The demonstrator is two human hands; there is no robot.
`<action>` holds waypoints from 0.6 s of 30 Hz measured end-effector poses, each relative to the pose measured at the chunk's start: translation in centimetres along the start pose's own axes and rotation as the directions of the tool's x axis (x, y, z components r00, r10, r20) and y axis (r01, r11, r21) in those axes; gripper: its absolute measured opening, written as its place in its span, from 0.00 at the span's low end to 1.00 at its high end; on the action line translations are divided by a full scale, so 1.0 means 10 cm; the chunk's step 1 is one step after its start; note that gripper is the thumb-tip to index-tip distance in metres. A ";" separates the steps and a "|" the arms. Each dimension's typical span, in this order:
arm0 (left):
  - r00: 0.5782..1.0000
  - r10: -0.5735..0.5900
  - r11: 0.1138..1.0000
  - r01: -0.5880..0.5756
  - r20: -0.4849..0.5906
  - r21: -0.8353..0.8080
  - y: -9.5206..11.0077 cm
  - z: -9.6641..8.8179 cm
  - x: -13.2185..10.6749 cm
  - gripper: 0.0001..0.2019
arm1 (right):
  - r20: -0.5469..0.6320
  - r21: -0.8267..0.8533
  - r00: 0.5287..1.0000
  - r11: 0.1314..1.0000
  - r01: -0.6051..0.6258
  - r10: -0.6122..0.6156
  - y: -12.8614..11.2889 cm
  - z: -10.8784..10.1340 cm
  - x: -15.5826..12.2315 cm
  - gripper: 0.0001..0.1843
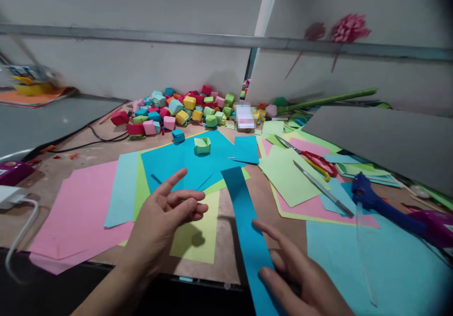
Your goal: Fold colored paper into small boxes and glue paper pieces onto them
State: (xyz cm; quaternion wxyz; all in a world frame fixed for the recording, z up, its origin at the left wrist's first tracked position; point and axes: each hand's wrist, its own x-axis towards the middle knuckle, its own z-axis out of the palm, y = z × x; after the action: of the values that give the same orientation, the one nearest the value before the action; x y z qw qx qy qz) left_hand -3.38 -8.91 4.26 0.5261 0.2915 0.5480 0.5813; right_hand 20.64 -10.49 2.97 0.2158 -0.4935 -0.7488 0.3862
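Observation:
A long blue paper strip (244,212) slants up from the bottom edge, raised above the table's near edge. My right hand (297,273) grips it, with the thumb on its face and the index finger along its right side; the other fingers are partly hidden. Nothing shows in my left hand (166,207), which hovers over the papers with its index finger stretched out and the others loosely bent. Beyond it, a small pale green folded paper box (202,146) rests on blue sheets (170,158). A small blue folded paper piece (178,136) lies just left of the box.
Many coloured paper boxes (182,117) are heaped at the back. Pink sheets (81,212) spread at left. On the right lie red-handled scissors (314,160), a utility knife (323,188) and a blue glue gun (382,207). A white charger (14,197) sits at far left.

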 end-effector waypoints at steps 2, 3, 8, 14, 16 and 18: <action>0.988 0.147 0.956 -0.154 0.049 0.248 0.07 -0.12 0.00 0.28 | 0.019 -0.074 1.000 0.997 0.012 -0.011 0.01 -0.14 0.02 0.24; 0.968 0.233 0.881 -0.250 0.093 0.401 0.12 -0.17 0.00 0.22 | 0.058 -0.113 0.998 0.993 0.038 -0.032 0.01 -0.22 0.04 0.24; 0.626 0.400 0.179 -0.769 0.669 0.613 0.50 -0.11 0.19 0.21 | 0.547 -0.167 0.778 0.871 0.462 -0.308 -0.29 -0.67 0.38 0.22; 0.247 -0.116 0.504 -0.820 0.962 0.271 0.85 0.35 0.60 0.23 | 0.761 -0.079 0.521 0.742 0.666 -0.387 -0.88 -1.08 0.92 0.26; 0.301 -0.067 0.482 -0.825 0.951 0.295 0.93 0.38 0.68 0.13 | 0.720 -0.137 0.549 0.689 0.712 -0.424 -0.90 -1.17 1.00 0.29; 0.387 0.126 0.321 -0.887 0.913 0.332 0.96 0.37 0.74 0.08 | 0.648 -0.277 0.597 0.584 0.763 -0.472 -0.85 -1.21 1.06 0.35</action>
State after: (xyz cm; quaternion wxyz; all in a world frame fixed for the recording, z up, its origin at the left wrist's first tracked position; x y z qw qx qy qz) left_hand -4.83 0.71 12.45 0.2519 0.8847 0.3214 0.2250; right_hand 19.86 1.71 16.41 -0.0097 -0.1051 -0.9792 0.1733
